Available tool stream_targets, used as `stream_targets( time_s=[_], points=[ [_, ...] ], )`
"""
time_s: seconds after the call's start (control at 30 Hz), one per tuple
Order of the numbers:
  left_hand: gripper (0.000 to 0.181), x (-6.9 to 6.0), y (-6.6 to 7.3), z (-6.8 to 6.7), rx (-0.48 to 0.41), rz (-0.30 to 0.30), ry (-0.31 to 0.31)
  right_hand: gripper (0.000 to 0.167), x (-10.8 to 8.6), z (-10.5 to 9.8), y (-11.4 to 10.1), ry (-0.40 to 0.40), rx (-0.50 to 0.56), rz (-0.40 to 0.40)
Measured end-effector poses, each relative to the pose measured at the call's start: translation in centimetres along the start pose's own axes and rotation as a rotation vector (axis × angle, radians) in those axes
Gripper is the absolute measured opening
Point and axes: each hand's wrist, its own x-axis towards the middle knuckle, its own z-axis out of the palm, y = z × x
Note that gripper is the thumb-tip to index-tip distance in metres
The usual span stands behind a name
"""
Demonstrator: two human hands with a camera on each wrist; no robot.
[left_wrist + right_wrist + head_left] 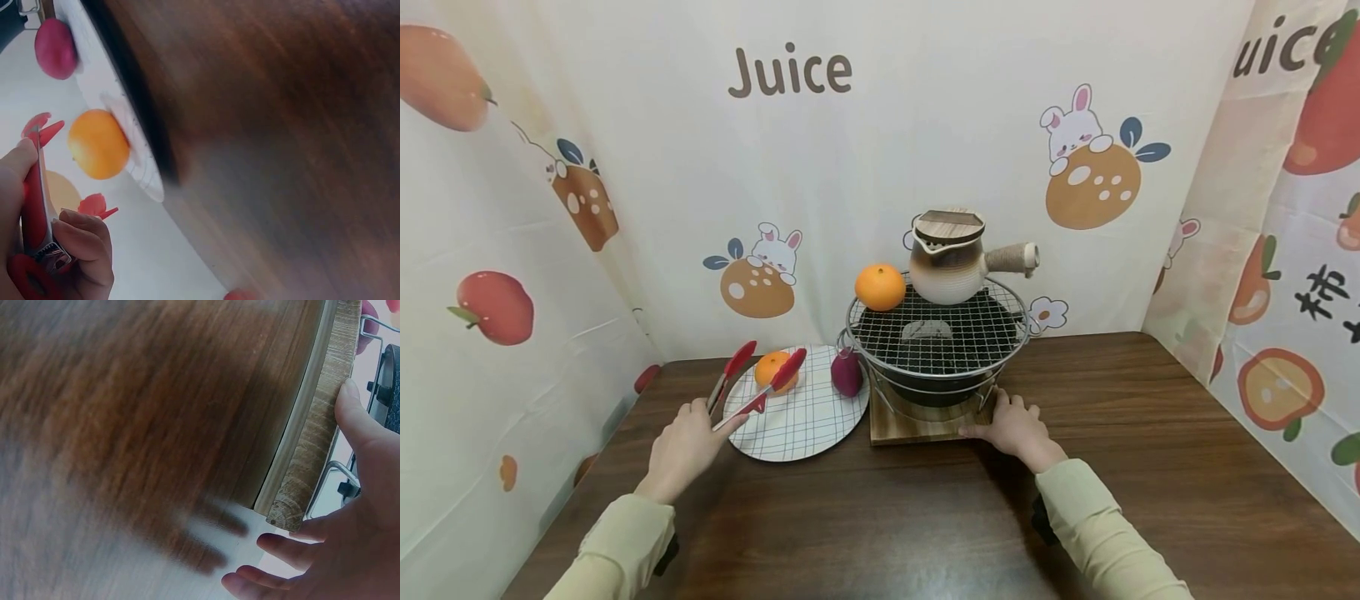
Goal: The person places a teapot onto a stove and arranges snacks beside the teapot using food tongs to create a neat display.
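My left hand (681, 450) grips a pair of tongs (721, 385) with red tips, also seen in the left wrist view. Their two arms are spread, with the tips on either side of an orange mandarin (772, 372) on a white checked plate (805, 437). Beside that fruit lies a purple oval piece of produce (847, 373), its kind unclear. My right hand (1017, 431) holds the front right corner of a wooden board (910, 431); the thumb lies along the front edge, other fingers at the right side. A round grill (936, 354) stands on this board.
On the grill's wire mesh sit a second mandarin (880, 287) and a brown-and-white teapot (946, 275) with a wooden lid and a side handle wrapped in cord. Printed curtains (880, 150) stand behind and beside the dark wooden table (865, 533).
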Motion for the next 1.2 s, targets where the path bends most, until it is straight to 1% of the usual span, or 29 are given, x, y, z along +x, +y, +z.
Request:
stream_targets(
  time_s=[0.1, 0.33, 0.77, 1.0, 1.2],
  points=[
    [0.083, 0.0, -0.2, 0.3, 0.009, 0.001, -0.011, 0.108, 0.0, 0.0, 0.0, 0.0, -0.001, 0.001],
    [0.08, -0.1, -0.5, 1.0, 0.037, 0.03, -0.007, 0.108, 0.1, 0.1, 0.1, -0.002, 0.001, 0.002],
    [0.085, 0.1, -0.8, 1.6, 0.081, 0.015, -0.04, 0.109, 0.1, 0.1, 0.1, -0.004, 0.001, 0.008],
    [0.078, 0.2, -0.8, 1.8, 0.072, 0.016, -0.025, 0.109, 0.1, 0.1, 0.1, 0.002, -0.003, 0.005],
    [0.076, 0.1, -0.8, 1.7, 0.068, 0.012, -0.021, 0.109, 0.1, 0.1, 0.1, 0.003, -0.003, 0.005]
  ],
)
